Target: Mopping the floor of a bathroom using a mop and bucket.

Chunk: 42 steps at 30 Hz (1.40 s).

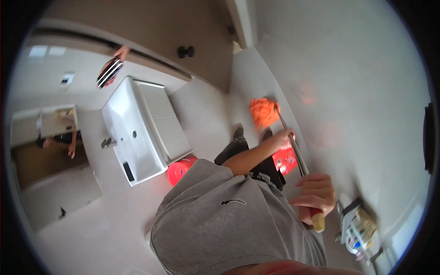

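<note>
Both my hands are closed around the handle of a mop [299,158]. My left hand [284,139] grips the pole partway down. My right hand [315,196] wraps the upper end, where a red grip with a pale yellowish tip [318,223] sticks out below the fingers. The mop's orange strand head [264,112] rests spread on the grey floor beyond my feet, close to the right wall. Just beside the pole, a red container [285,161] is partly hidden by my leg and left arm.
A white washbasin [133,135] on a cabinet stands left, with a red bucket [182,169] beside it. A brown door [201,36] is ahead. Another hand [122,52] holds a striped object at upper left. A rack with bottles [360,231] stands lower right.
</note>
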### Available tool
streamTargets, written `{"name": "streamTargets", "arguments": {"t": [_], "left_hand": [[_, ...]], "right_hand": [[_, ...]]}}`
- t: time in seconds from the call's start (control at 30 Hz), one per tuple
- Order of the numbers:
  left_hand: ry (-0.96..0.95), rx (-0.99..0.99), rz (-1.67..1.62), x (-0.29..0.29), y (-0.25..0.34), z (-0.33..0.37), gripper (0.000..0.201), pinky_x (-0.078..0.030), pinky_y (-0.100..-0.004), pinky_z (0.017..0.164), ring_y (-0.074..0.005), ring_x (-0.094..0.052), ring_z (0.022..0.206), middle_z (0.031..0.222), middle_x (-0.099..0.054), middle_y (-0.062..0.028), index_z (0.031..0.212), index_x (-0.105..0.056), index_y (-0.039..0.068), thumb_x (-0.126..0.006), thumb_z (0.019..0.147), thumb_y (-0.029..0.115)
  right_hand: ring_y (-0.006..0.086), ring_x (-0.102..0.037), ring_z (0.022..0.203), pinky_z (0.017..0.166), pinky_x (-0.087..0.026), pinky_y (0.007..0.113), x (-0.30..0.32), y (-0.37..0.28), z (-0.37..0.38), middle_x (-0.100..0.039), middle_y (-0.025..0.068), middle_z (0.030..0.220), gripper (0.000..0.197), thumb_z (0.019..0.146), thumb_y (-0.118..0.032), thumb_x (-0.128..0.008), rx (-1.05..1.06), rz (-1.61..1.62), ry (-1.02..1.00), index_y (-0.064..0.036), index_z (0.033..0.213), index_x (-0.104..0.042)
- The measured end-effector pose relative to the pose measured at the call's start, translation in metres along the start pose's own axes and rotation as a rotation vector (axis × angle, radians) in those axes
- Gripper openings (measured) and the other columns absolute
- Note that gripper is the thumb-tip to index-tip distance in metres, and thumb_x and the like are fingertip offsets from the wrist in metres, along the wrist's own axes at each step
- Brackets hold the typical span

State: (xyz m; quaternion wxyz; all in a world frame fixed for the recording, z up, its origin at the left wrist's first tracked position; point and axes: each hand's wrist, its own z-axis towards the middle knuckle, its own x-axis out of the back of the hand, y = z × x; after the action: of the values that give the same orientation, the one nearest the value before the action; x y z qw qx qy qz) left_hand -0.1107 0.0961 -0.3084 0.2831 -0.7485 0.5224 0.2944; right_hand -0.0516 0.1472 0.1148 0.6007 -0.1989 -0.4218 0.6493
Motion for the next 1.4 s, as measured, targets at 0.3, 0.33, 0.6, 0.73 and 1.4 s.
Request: {"name": "streamTargets", "arguments": {"t": [0.3,0.33,0.6,0.73,1.4], "left_hand": [[-0.236,0.020,0.006,0.072,0.082,-0.055,0.021,-0.044,-0.0289,0.054,-0.0148,-0.054,0.057,0.063,-0.056,-0.0025,0.079,-0.060,0.011,-0.059,0.098,0.021],[-0.173,0.013,0.019,0.075,0.089,-0.064,0.024,-0.042,-0.0279,0.051,-0.0154,-0.055,0.057,0.063,-0.057,-0.0045,0.079,-0.059,0.011,-0.056,0.101,0.019],[-0.057,0.024,0.080,0.111,0.105,-0.114,0.008,-0.053,-0.0264,0.067,-0.0137,-0.061,0.070,0.078,-0.063,-0.0031,0.091,-0.059,0.005,-0.061,0.098,0.008],[0.024,0.036,0.076,0.126,0.103,-0.133,0.014,-0.051,-0.0288,0.065,-0.0176,-0.062,0.069,0.072,-0.063,-0.0052,0.083,-0.060,0.007,-0.062,0.096,0.010],[0.370,-0.074,0.023,0.195,0.132,-0.114,0.015,-0.044,-0.0298,0.054,-0.0174,-0.056,0.057,0.066,-0.052,-0.0035,0.074,-0.048,0.011,-0.055,0.087,0.007]], "right_hand": [[0.0166,-0.063,0.057,0.067,-0.056,0.034,-0.105,0.023,0.051,-0.063,0.0009,0.063,0.025,0.066,-0.003,-0.067,-0.220,-0.350,0.038,-0.0055,0.090,-0.076],[0.0173,-0.065,0.059,0.069,-0.057,0.035,-0.119,0.024,0.047,-0.065,0.0017,0.065,0.026,0.065,-0.004,-0.068,-0.285,-0.394,0.104,-0.0060,0.090,-0.076],[0.0259,-0.075,0.081,0.081,-0.057,0.041,-0.212,-0.002,0.048,-0.074,0.0080,0.081,0.033,0.059,0.003,-0.064,-0.654,-0.394,0.222,-0.0040,0.089,-0.074],[0.0267,-0.076,0.080,0.083,-0.056,0.043,-0.220,-0.009,0.044,-0.075,0.0103,0.079,0.027,0.064,0.003,-0.057,-0.662,-0.445,0.434,-0.0048,0.085,-0.073],[0.0215,-0.063,0.058,0.079,-0.055,0.044,-0.153,0.058,-0.032,-0.064,0.0089,0.062,0.018,0.068,-0.002,-0.057,-0.619,-0.023,0.585,-0.0004,0.082,-0.069]]}}
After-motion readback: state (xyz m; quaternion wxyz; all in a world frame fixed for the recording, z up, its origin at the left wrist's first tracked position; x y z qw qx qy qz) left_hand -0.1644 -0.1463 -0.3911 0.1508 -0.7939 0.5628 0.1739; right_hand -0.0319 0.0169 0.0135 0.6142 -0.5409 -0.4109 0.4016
